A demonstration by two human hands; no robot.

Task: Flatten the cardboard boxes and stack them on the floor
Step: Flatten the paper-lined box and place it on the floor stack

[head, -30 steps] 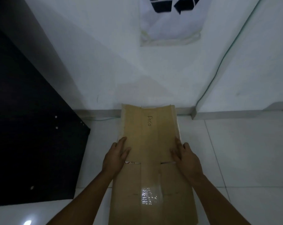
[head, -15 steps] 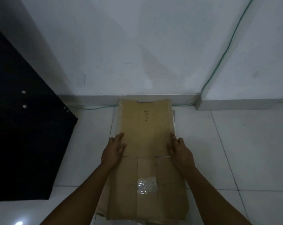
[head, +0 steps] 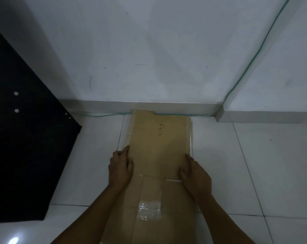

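Flattened cardboard box (head: 159, 148) lies on the white tiled floor (head: 254, 164), its far end butted against the skirting at the wall edge, its near end running out of view below. Paler edges show along both long sides; likely more flattened board beneath, but cannot confirm.

Left hand (head: 121, 166) rests palm-down on the left long edge, fingers extended and uncurled. Right hand (head: 195, 173) likewise flat on the right long edge. Hands well apart, one per side, neither gripping; both press down by the flap crease.

Step in hand, as judged: seating and squaring the sheet on the stack. To do it well, keep palms flat, press evenly on both sides, and nudge the edges flush with what lies below. The taped patch (head: 150, 209) near the near end may spring up; worth a firm press there.

Green cable (head: 103, 115) runs along the skirting; keep the board off it. Dark panel (head: 22, 138) stands at the floor's left side, clear of the work.
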